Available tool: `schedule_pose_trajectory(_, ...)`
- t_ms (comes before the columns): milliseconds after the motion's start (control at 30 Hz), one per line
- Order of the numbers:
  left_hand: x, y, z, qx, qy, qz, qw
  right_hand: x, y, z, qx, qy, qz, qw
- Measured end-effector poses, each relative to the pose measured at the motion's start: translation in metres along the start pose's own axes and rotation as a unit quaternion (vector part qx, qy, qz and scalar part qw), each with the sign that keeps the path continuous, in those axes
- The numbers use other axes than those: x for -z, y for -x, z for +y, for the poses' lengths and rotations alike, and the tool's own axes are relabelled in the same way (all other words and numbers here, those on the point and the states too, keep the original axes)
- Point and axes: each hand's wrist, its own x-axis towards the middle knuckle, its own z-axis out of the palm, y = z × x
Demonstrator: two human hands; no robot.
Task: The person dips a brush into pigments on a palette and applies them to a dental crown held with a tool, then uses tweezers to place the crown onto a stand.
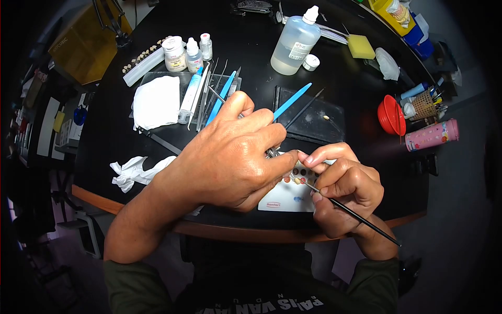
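Dark brush [366,222] over white palette [286,198] labelled "Renfert"

A slim brush [374,227] with a black handle ran aslant through the right hand [350,191], its tapered tail pointing down and outward, its working end up beside a tiny ivory, tooth-like piece [297,181]. Whether they touched I couldn't tell. That piece sat small and rounded between the hands. A shiny metal instrument [272,152], mostly hidden, lay gripped in the left hand [235,154], its thin shank poking out beyond the knuckles.
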Motion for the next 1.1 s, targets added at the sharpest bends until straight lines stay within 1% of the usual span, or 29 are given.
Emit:
schedule_pose_trajectory(833, -0.0008, -0.0002, -0.0008, -0.010, -0.003, 0.009, 1.000, 0.0006, 0.0002, -0.0014, 0.000, -0.011, 0.007, 1.000)
schedule_pose_trajectory(1000, -0.0015, -0.0023, 0.0016, -0.017, -0.046, 0.025, 0.998, -0.0011, -0.0010, -0.0010, 0.008, 0.004, 0.010, 1.000)
schedule_pose_trajectory(1100, -0.0005, -0.0037, 0.0033, -0.016, -0.071, 0.027, 0.997, 0.0002, -0.0021, -0.0022, 0.016, 0.006, -0.022, 1.000)
